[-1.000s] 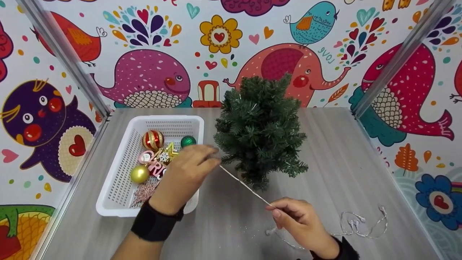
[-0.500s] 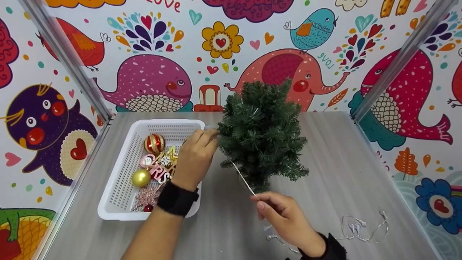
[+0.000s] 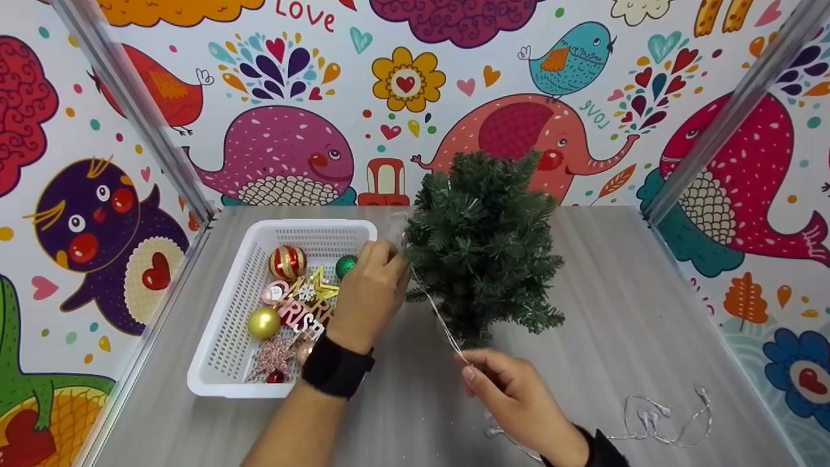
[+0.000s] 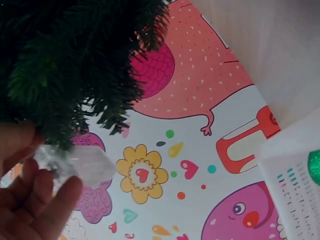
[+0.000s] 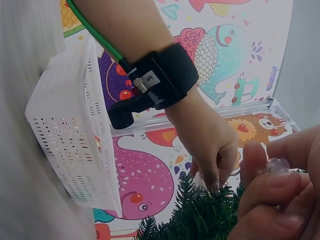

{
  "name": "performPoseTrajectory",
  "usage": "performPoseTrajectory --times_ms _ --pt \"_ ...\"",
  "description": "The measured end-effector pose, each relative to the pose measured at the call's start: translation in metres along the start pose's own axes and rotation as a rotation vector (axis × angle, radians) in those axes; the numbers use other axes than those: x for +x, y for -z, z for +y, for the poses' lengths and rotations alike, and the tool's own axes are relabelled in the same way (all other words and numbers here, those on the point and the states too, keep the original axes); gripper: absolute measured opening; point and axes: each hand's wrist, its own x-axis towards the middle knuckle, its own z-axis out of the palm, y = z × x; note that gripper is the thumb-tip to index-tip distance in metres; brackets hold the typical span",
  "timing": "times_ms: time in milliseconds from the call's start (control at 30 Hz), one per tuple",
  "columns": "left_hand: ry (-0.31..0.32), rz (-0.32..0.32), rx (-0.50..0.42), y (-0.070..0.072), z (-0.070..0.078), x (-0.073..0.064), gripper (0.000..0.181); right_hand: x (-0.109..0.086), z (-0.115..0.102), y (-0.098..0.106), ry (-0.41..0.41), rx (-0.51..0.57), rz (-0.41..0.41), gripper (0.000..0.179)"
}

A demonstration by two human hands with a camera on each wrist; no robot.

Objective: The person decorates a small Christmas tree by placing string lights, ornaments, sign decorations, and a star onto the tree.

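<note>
A small green artificial Christmas tree [image 3: 486, 253] stands upright in the middle of the table. My left hand [image 3: 373, 295] is at its left side, fingers gripping a translucent whitish plastic piece [image 4: 92, 167] against the branch tips. From there a thin silvery light string [image 3: 436, 311] runs down in front of the tree to my right hand [image 3: 522, 399], which pinches it between thumb and forefinger. In the right wrist view a clear plastic bulb cover [image 5: 278, 166] shows between the right fingers. The rest of the string [image 3: 648, 421] lies loosely coiled at the right.
Left of the tree stands a white perforated basket [image 3: 224, 305]. It holds a striped bauble [image 3: 287, 262], a gold bauble [image 3: 264, 323], a green bauble [image 3: 345, 266], a pink glitter star [image 3: 272, 358] and lettering. A cartoon-printed wall [image 3: 454, 71] rises behind the table.
My left hand has moved away from over the basket to the tree's left side, carrying the string's end along. My right hand has shifted left, nearer the tree's base.
</note>
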Motion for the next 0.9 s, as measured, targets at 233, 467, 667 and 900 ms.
performPoseTrajectory --times_ms 233,467,667,900 --pt "0.047 -0.134 0.125 0.002 0.005 -0.001 0.016 0.002 -0.001 -0.001 -0.033 -0.023 -0.036 0.027" --pt "0.107 -0.177 0.104 0.001 0.006 -0.004 0.015 0.002 -0.003 -0.001 -0.049 -0.042 -0.016 0.025" --pt "0.118 -0.176 0.040 0.002 0.008 -0.010 0.013 0.001 -0.007 -0.001 -0.047 -0.112 0.073 0.021" --pt "0.019 -0.069 0.026 0.000 0.005 -0.017 0.009 0.004 -0.007 0.000 0.031 -0.194 0.201 0.022"
